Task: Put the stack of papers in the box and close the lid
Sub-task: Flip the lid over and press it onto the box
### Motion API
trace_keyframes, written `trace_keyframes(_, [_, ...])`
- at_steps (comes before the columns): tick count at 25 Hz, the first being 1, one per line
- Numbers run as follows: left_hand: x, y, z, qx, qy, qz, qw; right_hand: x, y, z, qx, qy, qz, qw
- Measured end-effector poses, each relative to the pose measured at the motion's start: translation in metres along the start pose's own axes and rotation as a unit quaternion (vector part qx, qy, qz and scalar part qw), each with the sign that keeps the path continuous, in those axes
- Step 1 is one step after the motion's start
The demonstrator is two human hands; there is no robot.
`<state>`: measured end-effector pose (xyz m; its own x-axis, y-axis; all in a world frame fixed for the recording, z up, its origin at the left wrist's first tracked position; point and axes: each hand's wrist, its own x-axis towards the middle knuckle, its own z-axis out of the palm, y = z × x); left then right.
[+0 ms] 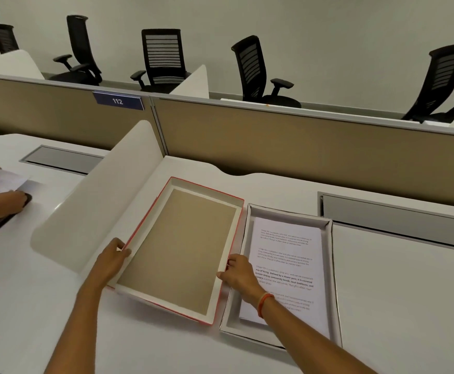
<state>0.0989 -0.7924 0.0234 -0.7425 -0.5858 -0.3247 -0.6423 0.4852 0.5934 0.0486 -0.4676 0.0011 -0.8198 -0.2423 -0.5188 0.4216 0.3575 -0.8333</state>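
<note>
Now lid (177, 249) gripped between left hand (112, 259) and right hand (238, 273).

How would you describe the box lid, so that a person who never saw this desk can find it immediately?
On the white desk, just right of the curved white divider, lies a shallow tray with its open side up: the lid. The left hand and right hand grip its long sides. Unlike the white box beside it, holding printed papers, it has red edges and a brown inside.

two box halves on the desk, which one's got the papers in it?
The right-hand half, the white box, holds the stack of papers. The red-edged lid beside it, gripped by the left hand and right hand, is empty.
</note>
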Motion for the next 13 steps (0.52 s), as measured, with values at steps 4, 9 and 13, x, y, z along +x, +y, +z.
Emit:
trace_keyframes(4, [-0.025,0.043,-0.033,-0.150,-0.018,-0.004,0.988,-0.003,0.002,0.001,-0.010,0.003,0.013,1.000])
trace_keyframes(9, [-0.076,0.097,-0.029,-0.167,0.037,0.079,0.982,-0.012,-0.017,-0.012,-0.052,0.056,0.013,0.997])
trace_keyframes(13, [-0.122,0.129,-0.009,-0.110,0.078,0.147,0.980,-0.031,-0.082,-0.036,0.114,0.005,-0.050,0.992])
